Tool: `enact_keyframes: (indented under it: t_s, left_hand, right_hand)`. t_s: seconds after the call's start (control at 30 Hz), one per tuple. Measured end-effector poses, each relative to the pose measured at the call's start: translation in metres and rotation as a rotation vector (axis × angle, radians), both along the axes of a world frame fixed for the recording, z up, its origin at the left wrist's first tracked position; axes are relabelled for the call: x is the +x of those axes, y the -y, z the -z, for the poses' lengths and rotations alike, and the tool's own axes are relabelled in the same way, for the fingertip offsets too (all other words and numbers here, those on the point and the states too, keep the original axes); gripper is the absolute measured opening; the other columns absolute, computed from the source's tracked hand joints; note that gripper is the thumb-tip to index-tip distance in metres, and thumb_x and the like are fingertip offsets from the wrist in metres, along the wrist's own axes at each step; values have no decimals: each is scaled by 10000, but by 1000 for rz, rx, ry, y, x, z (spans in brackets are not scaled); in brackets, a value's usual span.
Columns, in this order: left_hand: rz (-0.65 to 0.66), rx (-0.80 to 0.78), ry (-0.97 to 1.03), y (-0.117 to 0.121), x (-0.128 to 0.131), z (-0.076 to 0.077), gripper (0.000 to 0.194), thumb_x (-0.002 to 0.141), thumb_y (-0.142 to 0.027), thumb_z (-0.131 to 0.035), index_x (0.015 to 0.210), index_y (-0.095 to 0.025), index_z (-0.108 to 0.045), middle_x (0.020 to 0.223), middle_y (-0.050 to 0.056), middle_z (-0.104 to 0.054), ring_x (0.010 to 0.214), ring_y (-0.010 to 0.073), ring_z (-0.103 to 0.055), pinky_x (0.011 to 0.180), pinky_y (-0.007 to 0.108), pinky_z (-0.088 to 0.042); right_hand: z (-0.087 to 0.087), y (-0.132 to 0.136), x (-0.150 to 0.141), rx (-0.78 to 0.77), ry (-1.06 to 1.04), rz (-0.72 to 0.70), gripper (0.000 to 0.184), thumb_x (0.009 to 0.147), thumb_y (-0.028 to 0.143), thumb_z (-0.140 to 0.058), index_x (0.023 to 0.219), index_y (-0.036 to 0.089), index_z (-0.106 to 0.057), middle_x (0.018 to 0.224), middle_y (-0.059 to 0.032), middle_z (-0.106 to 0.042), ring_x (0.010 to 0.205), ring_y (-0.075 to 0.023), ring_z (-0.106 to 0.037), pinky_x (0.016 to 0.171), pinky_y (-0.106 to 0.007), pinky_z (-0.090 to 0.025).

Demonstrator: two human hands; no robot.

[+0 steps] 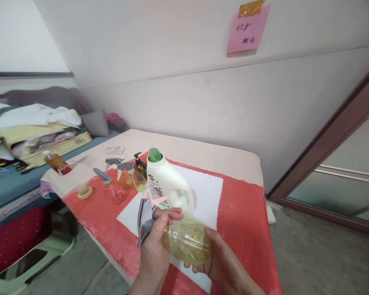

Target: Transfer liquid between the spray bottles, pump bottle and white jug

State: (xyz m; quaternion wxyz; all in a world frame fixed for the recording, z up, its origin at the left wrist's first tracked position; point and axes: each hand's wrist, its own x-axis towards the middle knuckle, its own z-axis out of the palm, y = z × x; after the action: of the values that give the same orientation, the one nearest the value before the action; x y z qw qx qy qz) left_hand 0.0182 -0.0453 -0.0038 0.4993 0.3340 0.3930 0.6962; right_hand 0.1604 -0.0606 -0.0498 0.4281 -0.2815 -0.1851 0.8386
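Note:
A see-through yellow spray bottle [189,239] lies on its side in the air between my two hands, above the table's front part. My left hand [156,241] is closed around its neck, just by the grey trigger head [145,219]. Around the bottle's base curls my right hand [218,254], thumb on top and fingertips underneath. Right behind stands a large cream detergent jug [164,180] with a green cap [154,155], on a white sheet [207,186] over a red cloth [242,213].
Left of the jug stand a pink spray bottle [115,191], an orange one [126,178], a clear bottle [137,180] and a dark pump bottle [140,166]. A small cup-like lid [84,191] sits nearer the left edge. A green stool [46,258] is below left.

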Motion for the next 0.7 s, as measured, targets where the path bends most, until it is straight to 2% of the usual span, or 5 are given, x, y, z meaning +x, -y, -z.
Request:
enact_keyframes:
  t_s: [0.13, 0.2, 0.3, 0.47, 0.7]
  left_hand:
    - [-22, -32, 54, -1, -1, -3, 242, 769, -350, -653, 597, -194, -585, 724, 62, -717, 960, 282, -658, 950, 419, -429]
    - [-23, -47, 84, -2, -2, -4, 256, 758, -364, -663, 589, -191, -579, 718, 65, -715, 961, 281, -657, 955, 424, -428]
    - [-35, -76, 136, -3, -3, -5, 262, 744, -368, -678, 587, -186, -574, 711, 63, -712, 954, 273, -656, 931, 415, -448]
    - [-42, -113, 199, -6, -4, -6, 270, 746, -367, -679, 587, -180, -566, 710, 65, -707, 956, 266, -656, 879, 399, -483]
    - [-177, -61, 248, -16, -18, -5, 245, 755, -339, -659, 580, -184, -587, 674, 27, -695, 827, 204, -681, 940, 421, -468]
  right_hand:
    - [-8, 2, 1, 112, 19, 76, 439, 762, 441, -689, 1128, 212, -606, 1032, -84, -702, 809, -203, -681, 635, -278, -528]
    - [-14, 2, 1, 170, -9, 74, 502, 688, 395, -738, 1140, 229, -593, 1140, -82, -664, 948, -237, -652, 751, -335, -521]
    - [-19, 1, 0, 221, -18, 90, 638, 544, 299, -805, 1136, 255, -570, 1175, -71, -642, 1046, -270, -610, 846, -373, -481]
    - [-17, 0, -1, 215, 41, 159, 768, 448, 176, -809, 1147, 309, -522, 1139, -31, -640, 1058, -257, -592, 843, -346, -450]
    - [-21, -3, 9, 217, 123, 253, 645, 511, 179, -689, 1134, 286, -562, 1072, -26, -658, 980, -250, -602, 785, -332, -449]
